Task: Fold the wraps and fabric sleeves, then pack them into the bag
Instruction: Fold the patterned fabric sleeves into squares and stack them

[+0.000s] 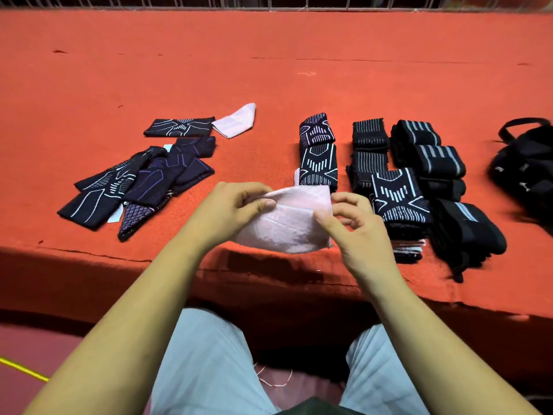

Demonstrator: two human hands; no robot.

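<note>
The left hand [230, 211] pinches the left corner of the pink sleeve [287, 229]. The right hand [356, 226] pinches its right edge, holding it taut above the table [269, 55] near its front edge, evidently to square a fold. Folded pieces [398, 190] lie in rows near the bag [526, 166], apparently staged for packing. Unfolded sleeves [140, 187] lie to the left.

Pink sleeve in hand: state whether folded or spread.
Partly folded: pink sleeve shows a crease; left hand and right hand pinch its upper corners.

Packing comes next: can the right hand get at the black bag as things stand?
Likely yes, once freed: the right hand pinches the pink sleeve, but only low folded stacks lie between it and the black bag.
</note>
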